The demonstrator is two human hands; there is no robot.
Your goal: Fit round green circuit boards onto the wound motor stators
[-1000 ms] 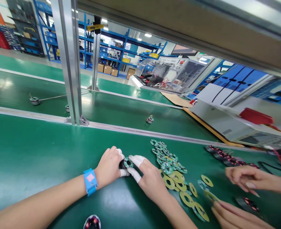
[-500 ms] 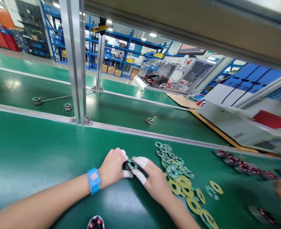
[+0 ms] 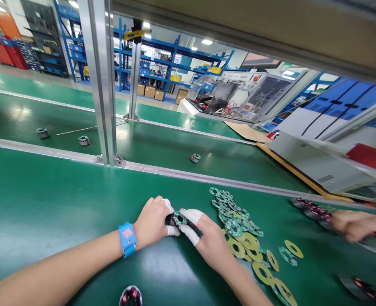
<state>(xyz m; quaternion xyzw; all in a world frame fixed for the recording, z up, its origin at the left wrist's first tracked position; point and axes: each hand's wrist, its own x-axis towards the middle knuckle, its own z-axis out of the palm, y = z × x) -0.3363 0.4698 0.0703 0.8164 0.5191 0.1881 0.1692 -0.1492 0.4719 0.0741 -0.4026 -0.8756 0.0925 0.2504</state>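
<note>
My left hand (image 3: 154, 219), with white finger covers and a blue band on its wrist, grips a dark round motor part whose side shows at its fingertips. A small green ring-shaped circuit board (image 3: 179, 218) faces up on that part. From the right, the covered thumb and finger of my right hand (image 3: 203, 233) pinch the board's edge. To the right of that hand lies a pile of green ring boards (image 3: 234, 227), with yellow rings (image 3: 248, 241) nearer to me. One copper-wound stator (image 3: 131, 296) stands at the bottom edge.
Another person's hand (image 3: 353, 223) is over a row of stators (image 3: 310, 210) at the right. Beyond a metal rail (image 3: 175, 173), small wound parts (image 3: 195, 158) sit on a green belt. A metal post (image 3: 103, 85) rises at the left, and a grey metal box (image 3: 315, 161) stands at the right.
The other person's hand has moved up to the stator row. The small parts on the belt have shifted left. My hands keep nearly the same grip, and the view has shifted slightly.
</note>
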